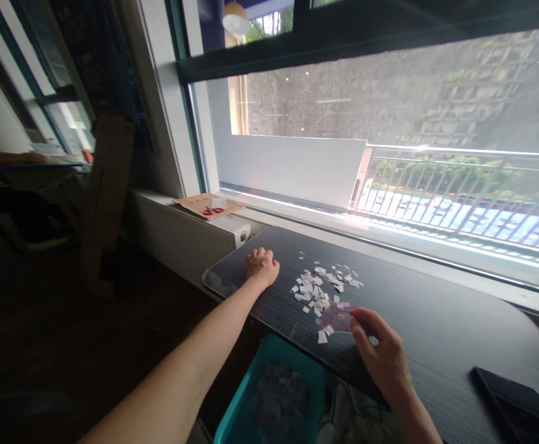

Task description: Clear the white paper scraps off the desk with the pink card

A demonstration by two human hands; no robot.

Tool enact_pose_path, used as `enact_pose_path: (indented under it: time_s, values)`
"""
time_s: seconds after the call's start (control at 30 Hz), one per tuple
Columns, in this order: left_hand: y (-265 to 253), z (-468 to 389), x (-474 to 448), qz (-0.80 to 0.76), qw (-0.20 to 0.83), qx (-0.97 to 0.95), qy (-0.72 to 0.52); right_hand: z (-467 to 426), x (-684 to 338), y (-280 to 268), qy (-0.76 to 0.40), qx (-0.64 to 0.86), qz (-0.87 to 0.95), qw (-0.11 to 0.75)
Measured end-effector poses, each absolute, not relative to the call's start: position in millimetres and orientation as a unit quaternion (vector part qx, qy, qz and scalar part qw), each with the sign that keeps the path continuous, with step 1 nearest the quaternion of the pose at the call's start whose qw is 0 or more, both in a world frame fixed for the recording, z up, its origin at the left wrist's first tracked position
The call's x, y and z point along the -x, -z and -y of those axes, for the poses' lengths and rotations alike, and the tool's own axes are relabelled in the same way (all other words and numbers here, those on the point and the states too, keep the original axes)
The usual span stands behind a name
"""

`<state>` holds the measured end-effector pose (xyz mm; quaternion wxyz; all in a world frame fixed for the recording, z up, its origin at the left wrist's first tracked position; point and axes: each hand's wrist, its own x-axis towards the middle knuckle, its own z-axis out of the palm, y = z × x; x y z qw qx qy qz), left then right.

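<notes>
In my right hand [380, 345] a see-through pink protractor [332, 317] is pinched between thumb and fingers, low over the dark tabletop. Its curved edge meets the near side of a loose spread of small white paper scraps [313, 287]. One larger scrap [322, 337] lies nearer the table's front edge. My left hand [262, 266] rests as a closed fist on the table's left end, to the left of the scraps; nothing shows in it. Below the front edge stands a teal bin [237, 407] with many pale scraps inside.
The dark table [440, 308] runs along a window. A black phone-like device [519, 401] lies at its right. Red-handled scissors [214, 211] rest on brown cardboard [190, 203] at the sill. Cables hang beside the bin. At far left, another person's arm [10, 158] rests on a table.
</notes>
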<state>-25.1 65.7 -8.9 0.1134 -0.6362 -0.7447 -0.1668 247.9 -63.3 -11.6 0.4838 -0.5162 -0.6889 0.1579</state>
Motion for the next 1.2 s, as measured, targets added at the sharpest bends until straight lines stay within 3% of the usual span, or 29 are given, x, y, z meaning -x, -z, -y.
enact_pose_path:
  time_s: [0.3,0.8,1.2]
  values:
    - [9,-65,24,0.749,0.12,0.63,0.165,62,-253,13,-0.119,0.537,0.658,0.514]
    - [7,-65,24,0.748,0.125,0.632,0.161,84,-273,19,-0.065,0.529,0.69,0.489]
    - [8,-66,23,0.75,0.131,0.629,0.16,126,-308,6,0.083,0.483,0.748,0.448]
